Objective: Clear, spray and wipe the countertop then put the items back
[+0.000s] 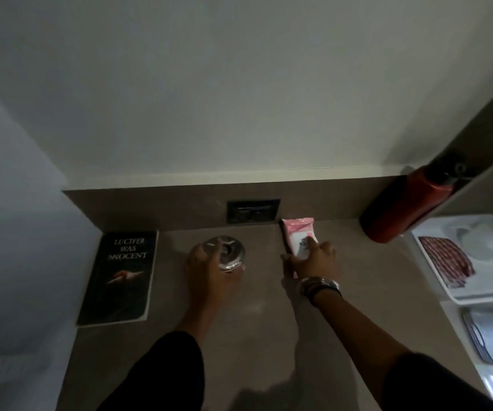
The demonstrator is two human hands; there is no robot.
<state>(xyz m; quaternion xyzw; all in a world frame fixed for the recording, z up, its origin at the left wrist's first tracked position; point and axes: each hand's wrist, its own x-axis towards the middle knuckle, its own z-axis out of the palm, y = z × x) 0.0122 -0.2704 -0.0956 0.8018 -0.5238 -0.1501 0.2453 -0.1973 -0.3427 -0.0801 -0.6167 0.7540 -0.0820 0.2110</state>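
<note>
A brown countertop (pixel 263 321) runs away from me to a low backsplash. My left hand (pixel 202 264) is wrapped around a shiny steel container (pixel 227 252) standing mid-counter. My right hand (pixel 313 259), with a watch and bands on the wrist, grips the near end of a pink packet (pixel 297 232) that lies flat near the backsplash. A black book (pixel 120 277) with white title lettering lies flat at the counter's left edge. A red bottle (pixel 402 209) with a dark cap stands at the back right corner.
A dark wall socket (pixel 252 210) sits in the backsplash between the two hands. To the right, a white tray (pixel 435 280) holds a striped red cloth (pixel 447 259) and white dishes. Below it lies another grey tray (pixel 491 336). A pale wall bounds the left side.
</note>
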